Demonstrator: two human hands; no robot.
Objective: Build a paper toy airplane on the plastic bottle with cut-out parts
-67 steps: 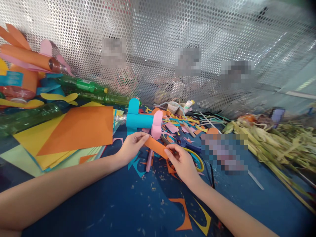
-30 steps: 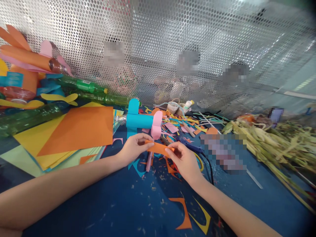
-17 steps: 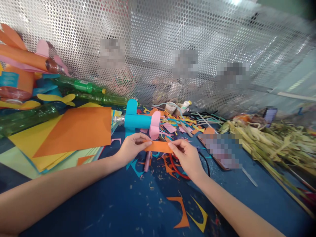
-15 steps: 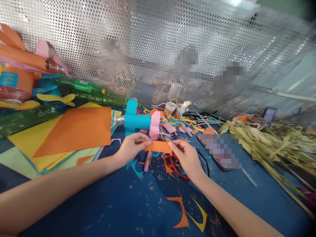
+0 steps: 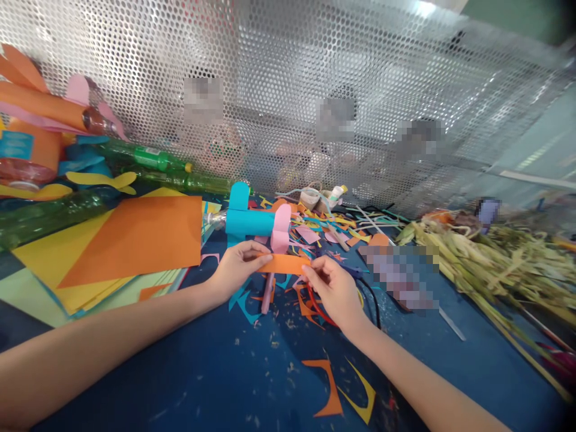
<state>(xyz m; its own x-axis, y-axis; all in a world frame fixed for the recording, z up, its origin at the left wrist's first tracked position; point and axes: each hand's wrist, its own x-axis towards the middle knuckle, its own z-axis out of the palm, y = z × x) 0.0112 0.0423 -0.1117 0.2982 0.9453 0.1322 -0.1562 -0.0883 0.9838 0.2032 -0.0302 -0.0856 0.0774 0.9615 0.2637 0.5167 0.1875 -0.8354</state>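
An orange paper strip (image 5: pixel 285 264) is stretched level between my two hands above the blue table. My left hand (image 5: pixel 240 267) pinches its left end between thumb and fingers. The right end is pinched by my right hand (image 5: pixel 335 291). Just behind the strip lies a plastic bottle wrapped in blue paper (image 5: pixel 249 222), with a blue rounded flap standing up and pink rounded paper pieces at its right end. Below the strip, a thin pink paper roll (image 5: pixel 268 294) lies on the table. A red ring-like object (image 5: pixel 321 309) is partly hidden by my right hand.
Orange and yellow paper sheets (image 5: pixel 139 240) are stacked at left, near green bottles (image 5: pixel 153 159). Paper scraps (image 5: pixel 326 387) are scattered about. A phone-like blurred object (image 5: pixel 398 279) and dry husks (image 5: pixel 486 270) lie at right. A perforated metal screen (image 5: pixel 279 66) stands behind.
The strip and both hands have shifted very slightly left, and my right-hand fingers have adjusted a little on the strip's end. Both hands still hold it.
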